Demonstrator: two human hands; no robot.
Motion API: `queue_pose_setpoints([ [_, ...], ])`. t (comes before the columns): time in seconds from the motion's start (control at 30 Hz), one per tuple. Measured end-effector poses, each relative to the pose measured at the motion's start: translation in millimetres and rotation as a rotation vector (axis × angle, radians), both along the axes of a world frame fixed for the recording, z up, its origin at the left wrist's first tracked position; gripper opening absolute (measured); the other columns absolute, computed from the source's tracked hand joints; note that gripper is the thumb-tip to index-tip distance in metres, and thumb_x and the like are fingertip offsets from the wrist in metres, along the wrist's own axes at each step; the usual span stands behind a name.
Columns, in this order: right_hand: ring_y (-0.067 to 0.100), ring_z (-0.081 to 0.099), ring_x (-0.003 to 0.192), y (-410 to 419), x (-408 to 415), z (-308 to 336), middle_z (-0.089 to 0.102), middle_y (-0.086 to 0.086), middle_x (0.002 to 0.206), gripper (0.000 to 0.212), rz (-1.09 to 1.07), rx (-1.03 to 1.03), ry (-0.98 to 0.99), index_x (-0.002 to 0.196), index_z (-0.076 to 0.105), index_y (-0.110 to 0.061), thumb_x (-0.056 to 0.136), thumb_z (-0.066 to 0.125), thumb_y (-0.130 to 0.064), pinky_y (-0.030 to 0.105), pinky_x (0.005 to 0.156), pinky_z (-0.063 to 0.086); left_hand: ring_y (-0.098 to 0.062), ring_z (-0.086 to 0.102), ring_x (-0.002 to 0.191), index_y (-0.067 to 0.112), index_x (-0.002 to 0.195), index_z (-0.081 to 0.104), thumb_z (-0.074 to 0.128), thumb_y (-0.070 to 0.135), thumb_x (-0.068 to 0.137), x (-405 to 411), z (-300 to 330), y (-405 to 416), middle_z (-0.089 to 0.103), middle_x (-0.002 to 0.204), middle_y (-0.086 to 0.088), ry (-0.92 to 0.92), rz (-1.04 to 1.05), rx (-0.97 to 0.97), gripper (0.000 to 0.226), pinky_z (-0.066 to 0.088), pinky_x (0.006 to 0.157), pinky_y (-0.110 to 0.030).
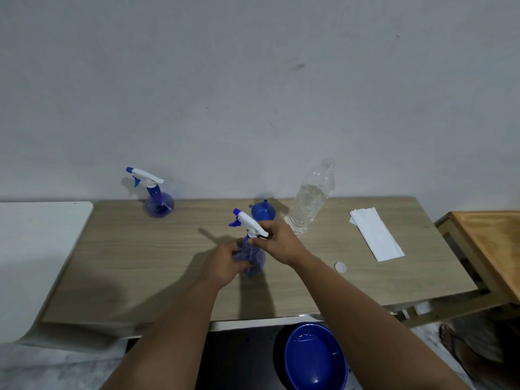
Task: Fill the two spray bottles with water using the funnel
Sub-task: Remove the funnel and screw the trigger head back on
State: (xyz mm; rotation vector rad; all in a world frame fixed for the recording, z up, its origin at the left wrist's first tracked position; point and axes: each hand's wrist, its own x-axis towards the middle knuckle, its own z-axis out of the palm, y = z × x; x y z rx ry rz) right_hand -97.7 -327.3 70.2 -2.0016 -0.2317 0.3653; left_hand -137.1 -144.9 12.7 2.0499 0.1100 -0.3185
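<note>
While gripping the near spray bottle (251, 258) upright on the wooden surface (140, 266), wrapped the left hand (225, 264) round its blue translucent body and pinched the base of its white trigger head (249, 222) with the curled fingers of the right hand (277, 242). Just behind the right grip, stood the blue funnel (262, 211) mouth down, with the clear water bottle (309, 199) beside it, uncapped and partly filled. Well off to the left of both grips, near the wall, stood the second spray bottle (156, 198) with its trigger head on. To the right of the grip, lay a small white cap (340, 267), and farther right a folded white paper (375, 235). Below the surface's near edge, showed a blue basin (315, 358).
</note>
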Motion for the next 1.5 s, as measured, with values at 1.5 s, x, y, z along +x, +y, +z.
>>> queue_pose_setpoints([
  [1.5, 0.01, 0.057, 0.07, 6, 19, 21, 0.061, -0.008, 0.078, 0.01, 0.271, -0.347, -0.06, 0.097, 0.069, -0.02, 0.092, 0.078, -0.02, 0.026, 0.068, 0.043, -0.007, 0.068, 0.087, 0.036, 0.106, 0.066, 0.086, 0.028, 0.074, 2, -5, 3, 0.072, 0.093, 0.014, 0.003, 0.0, 0.03, 0.039, 0.052, 0.077, -0.03],
])
